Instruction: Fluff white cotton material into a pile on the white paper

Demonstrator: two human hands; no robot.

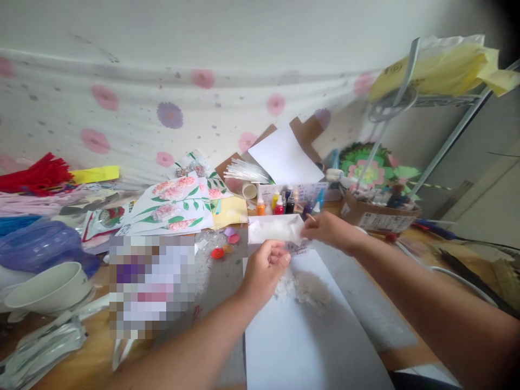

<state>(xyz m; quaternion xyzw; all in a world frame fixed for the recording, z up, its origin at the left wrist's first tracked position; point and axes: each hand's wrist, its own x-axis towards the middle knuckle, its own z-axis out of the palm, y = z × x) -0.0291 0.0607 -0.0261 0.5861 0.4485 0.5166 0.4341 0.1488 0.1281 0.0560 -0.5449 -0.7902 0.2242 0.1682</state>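
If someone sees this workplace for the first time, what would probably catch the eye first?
Probably the two bare hands near the middle: the left hand in front of a white box, the right hand at its right end. Below lie pale, fluffy bits on a white sheet. Next, perhaps, the pink flower pictures left of the box and the red strips at the far left.

- Soft, fairly even light; its source out of view;
- broad, soft-edged shadow across the white paper [284, 346];
- pale glints on the plastic packet [44, 349];
- upper right corner black;
- bowl [49, 290] stretched by edge distortion; outer areas blurred;
- pixelated block at left;
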